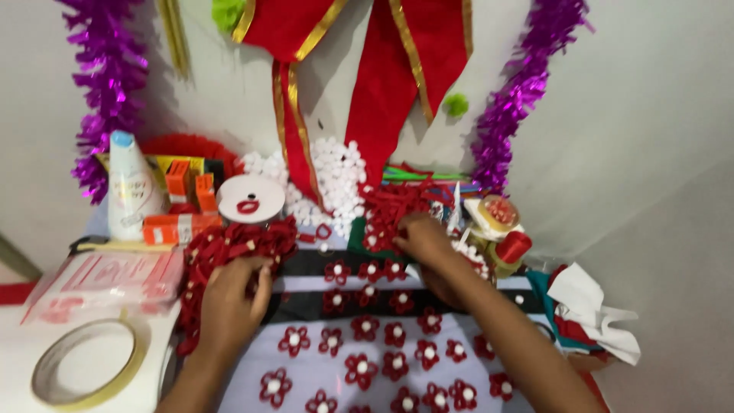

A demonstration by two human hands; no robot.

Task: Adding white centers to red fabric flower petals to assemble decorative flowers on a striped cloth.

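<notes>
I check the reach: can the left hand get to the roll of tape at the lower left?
Probably yes: the left hand rests on red flowers, and nothing stands between it and the tape roll.

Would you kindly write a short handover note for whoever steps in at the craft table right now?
Left hand: resting on the heap of red ribbon loops, fingers curled; grip unclear.
Right hand: reaching into the pile of red ribbon pieces by the white pompoms; grip unclear.
Done: rows of red ribbon flowers with white centres lie on the cloth.
Left: loose loops and pompoms remain unused.
</notes>
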